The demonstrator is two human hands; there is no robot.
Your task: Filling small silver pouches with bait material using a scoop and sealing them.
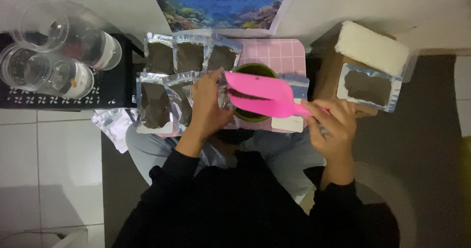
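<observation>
At far left, four clear plastic cups [46, 51] lie on a black perforated shelf [115, 83]. Next come five filled silver pouches [156, 100] of dark powder, three in a back row and two in front, on a pink gridded mat [279, 51]. The left hand [208, 105] has its fingers closed on a sixth pouch [224, 88], held open over the mat just left of a green bowl [255, 71]. A bright pink scoop [262, 95], carrying a streak of dark powder, lies across the bowl with its tip at the pouch mouth. The right hand [329, 125] clamps the scoop's handle. One more filled pouch [369, 87] rests on a cardboard box [329, 73] at right.
</observation>
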